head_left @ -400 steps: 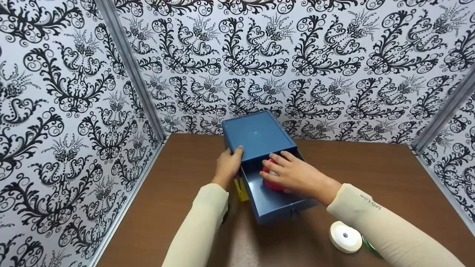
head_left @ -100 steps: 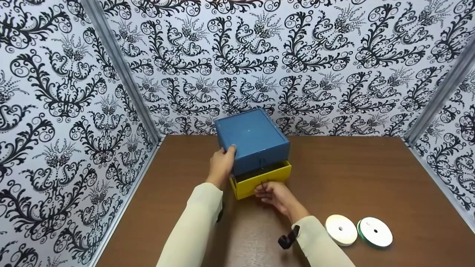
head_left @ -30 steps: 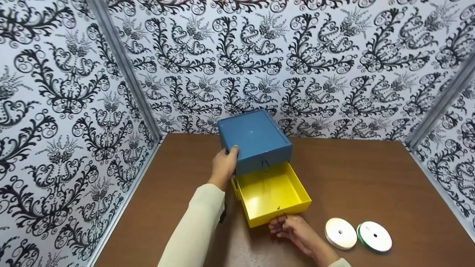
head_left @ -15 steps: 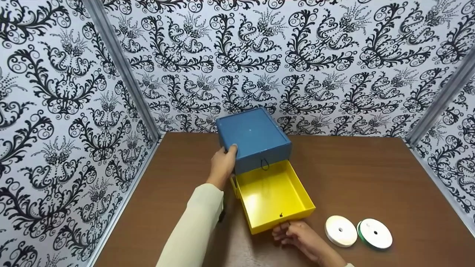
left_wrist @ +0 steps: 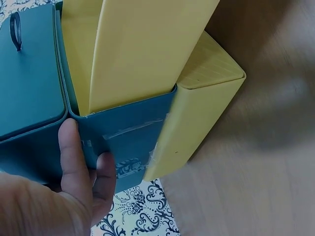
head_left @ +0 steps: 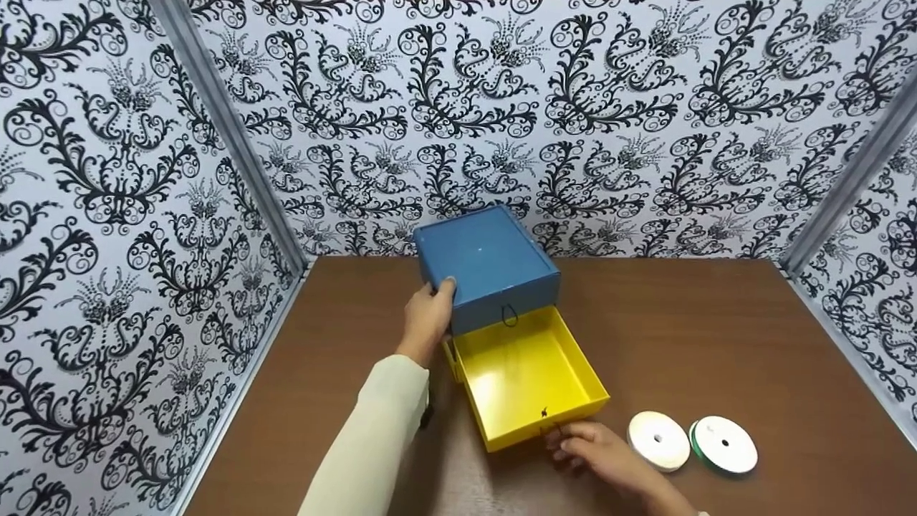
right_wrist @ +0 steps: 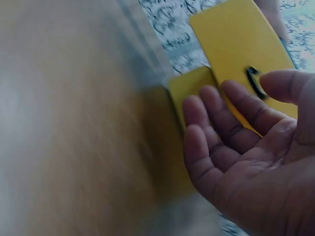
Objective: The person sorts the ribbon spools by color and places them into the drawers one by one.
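Observation:
A two-drawer box stands mid-table, its blue upper part (head_left: 487, 258) above a yellow lower drawer (head_left: 530, 373). That drawer is pulled out toward me, its bare floor showing. My left hand (head_left: 428, 315) holds the blue part's left side, thumb at the top edge and fingers down the side. In the left wrist view, a finger (left_wrist: 71, 152) presses the blue casing (left_wrist: 128, 132). My right hand (head_left: 594, 451) is at the yellow drawer's front. In the right wrist view its fingers are loosely bent, the thumb near the black loop handle (right_wrist: 255, 82) without gripping it.
Two ribbon spools lie right of my right hand: a cream-edged spool (head_left: 659, 441) and a green-edged spool (head_left: 723, 444). A patterned wall (head_left: 645, 143) closes off the back of the brown table (head_left: 680, 322), with another panel (head_left: 107, 251) on the left.
Earlier the blue drawer stood out with my right hand on a red item in it; it is pushed in now. My right hand pulled the yellow drawer out, then loosened from its loop.

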Action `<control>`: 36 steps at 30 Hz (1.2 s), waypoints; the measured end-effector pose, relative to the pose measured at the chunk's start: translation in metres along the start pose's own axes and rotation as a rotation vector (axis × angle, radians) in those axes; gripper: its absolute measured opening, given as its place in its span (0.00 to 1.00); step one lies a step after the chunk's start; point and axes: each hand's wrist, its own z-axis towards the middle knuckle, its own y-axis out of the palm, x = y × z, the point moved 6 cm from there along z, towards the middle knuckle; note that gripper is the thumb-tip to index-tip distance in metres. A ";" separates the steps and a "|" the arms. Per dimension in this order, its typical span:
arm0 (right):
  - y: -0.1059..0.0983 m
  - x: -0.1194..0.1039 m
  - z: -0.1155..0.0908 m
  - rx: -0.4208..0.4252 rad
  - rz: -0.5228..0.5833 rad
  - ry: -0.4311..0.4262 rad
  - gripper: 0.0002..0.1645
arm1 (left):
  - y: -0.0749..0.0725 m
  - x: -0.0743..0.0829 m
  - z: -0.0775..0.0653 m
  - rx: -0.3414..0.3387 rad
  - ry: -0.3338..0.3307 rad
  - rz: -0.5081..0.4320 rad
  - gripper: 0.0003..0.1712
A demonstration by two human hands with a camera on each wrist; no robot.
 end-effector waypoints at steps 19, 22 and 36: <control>-0.088 -0.036 -0.064 0.691 -1.065 -0.497 0.24 | 0.001 0.000 -0.002 -0.038 0.007 0.022 0.43; -0.091 -0.026 -0.062 0.646 -1.115 -0.464 0.30 | 0.001 -0.001 -0.001 -0.026 0.008 0.015 0.43; -0.099 0.015 -0.057 0.412 -1.245 -0.022 0.60 | 0.001 0.000 0.000 -0.018 0.022 -0.009 0.41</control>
